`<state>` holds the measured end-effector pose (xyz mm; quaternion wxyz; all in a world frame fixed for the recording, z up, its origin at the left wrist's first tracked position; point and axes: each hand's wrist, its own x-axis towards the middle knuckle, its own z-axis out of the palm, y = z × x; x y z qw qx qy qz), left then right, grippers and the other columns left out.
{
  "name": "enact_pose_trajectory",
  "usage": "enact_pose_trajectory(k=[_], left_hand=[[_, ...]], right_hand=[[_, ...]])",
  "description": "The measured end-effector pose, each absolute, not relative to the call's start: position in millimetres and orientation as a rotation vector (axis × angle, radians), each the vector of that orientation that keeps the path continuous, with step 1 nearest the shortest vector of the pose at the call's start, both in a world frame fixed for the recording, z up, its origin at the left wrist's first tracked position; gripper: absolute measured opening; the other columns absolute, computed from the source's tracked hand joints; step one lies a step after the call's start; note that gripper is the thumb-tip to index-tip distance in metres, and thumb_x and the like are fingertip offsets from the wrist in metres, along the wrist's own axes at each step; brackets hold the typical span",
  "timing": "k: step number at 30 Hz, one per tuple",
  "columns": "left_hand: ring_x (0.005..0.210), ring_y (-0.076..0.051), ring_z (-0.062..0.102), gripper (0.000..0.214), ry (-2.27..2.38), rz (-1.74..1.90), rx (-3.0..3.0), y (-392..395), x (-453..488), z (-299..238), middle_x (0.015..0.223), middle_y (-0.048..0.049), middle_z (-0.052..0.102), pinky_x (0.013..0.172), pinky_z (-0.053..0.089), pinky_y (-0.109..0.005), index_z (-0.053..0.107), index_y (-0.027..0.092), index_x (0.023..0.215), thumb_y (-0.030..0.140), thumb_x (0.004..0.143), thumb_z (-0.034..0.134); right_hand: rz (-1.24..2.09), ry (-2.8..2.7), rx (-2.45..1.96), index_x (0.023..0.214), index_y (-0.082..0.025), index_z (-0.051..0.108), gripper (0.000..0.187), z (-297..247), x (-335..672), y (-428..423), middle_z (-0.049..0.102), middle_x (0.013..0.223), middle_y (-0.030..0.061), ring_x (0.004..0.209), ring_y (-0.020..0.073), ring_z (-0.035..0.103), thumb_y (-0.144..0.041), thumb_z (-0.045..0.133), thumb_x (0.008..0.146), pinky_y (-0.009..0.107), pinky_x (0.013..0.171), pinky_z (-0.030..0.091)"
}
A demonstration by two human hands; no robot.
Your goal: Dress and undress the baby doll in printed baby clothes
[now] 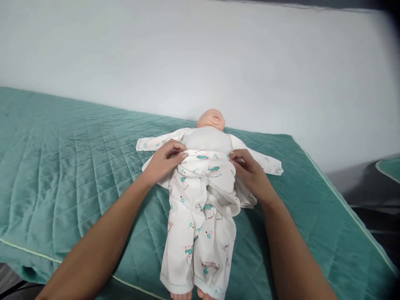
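The doll [206, 139] is lying on its back on the green quilted cover [78, 166], head toward the wall [125, 62], and the printed trousers [183, 212] are covering its legs and lower belly, the toes [181, 296] showing below the cuffs. The left hand [166, 160] is pinching one end of the waistband [212, 154] between nearly closed thumb and forefinger; the right hand [249, 170] is holding the other end with its fingers curled in close, though how much cloth it is catching is hard to tell, its palm side being mostly hidden. Good handling here is probably meaning an even tension from both hands, so that the band is sitting level across the chest, while the bunched folds at the crotch are being smoothed and the open top's loose panel [247, 196] is staying clear of the grip.
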<state>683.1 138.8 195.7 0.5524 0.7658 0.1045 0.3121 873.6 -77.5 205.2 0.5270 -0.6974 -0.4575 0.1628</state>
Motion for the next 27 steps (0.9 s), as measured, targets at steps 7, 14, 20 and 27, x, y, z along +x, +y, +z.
enact_pose_trajectory(k=[7,14,20,27], left_hand=[[0.105,-0.019,0.054,0.021,0.116,0.737,1.83,144,687,193,0.107,-0.0067,0.059,0.096,0.044,-0.032,0.064,0.02,0.088,0.038,0.083,0.072],[0.076,-0.014,0.051,0.023,0.225,0.707,1.836,141,695,199,0.084,0.0002,0.056,0.07,0.04,-0.026,0.055,0.02,0.088,0.042,0.09,0.063],[0.059,-0.012,0.038,0.014,0.39,0.618,1.873,156,732,208,0.067,0.0066,0.047,0.061,0.031,-0.025,0.042,0.024,0.094,0.035,0.095,0.051],[0.07,-0.013,0.042,0.027,0.307,0.552,1.836,159,724,206,0.077,0.0023,0.049,0.065,0.034,-0.025,0.051,0.02,0.083,0.046,0.09,0.058]], right_hand=[[0.425,-1.327,-1.676,0.078,-0.023,0.052,0.029,213,885,-73,0.051,0.095,0.0025,0.092,0.0201,0.048,-0.046,0.066,0.088,0.033,0.085,0.042],[0.606,-1.233,-1.705,0.067,-0.021,0.046,0.046,221,893,-69,0.043,0.071,-0.0021,0.067,0.0139,0.038,-0.058,0.065,0.087,0.028,0.062,0.032],[0.526,-1.027,-1.768,0.067,-0.022,0.044,0.049,212,911,-42,0.04,0.062,-0.0054,0.059,0.0115,0.035,-0.061,0.071,0.079,0.026,0.055,0.027],[0.355,-0.901,-1.725,0.075,-0.023,0.049,0.04,200,895,-39,0.042,0.065,-0.004,0.061,0.0137,0.036,-0.057,0.067,0.084,0.028,0.056,0.03]])
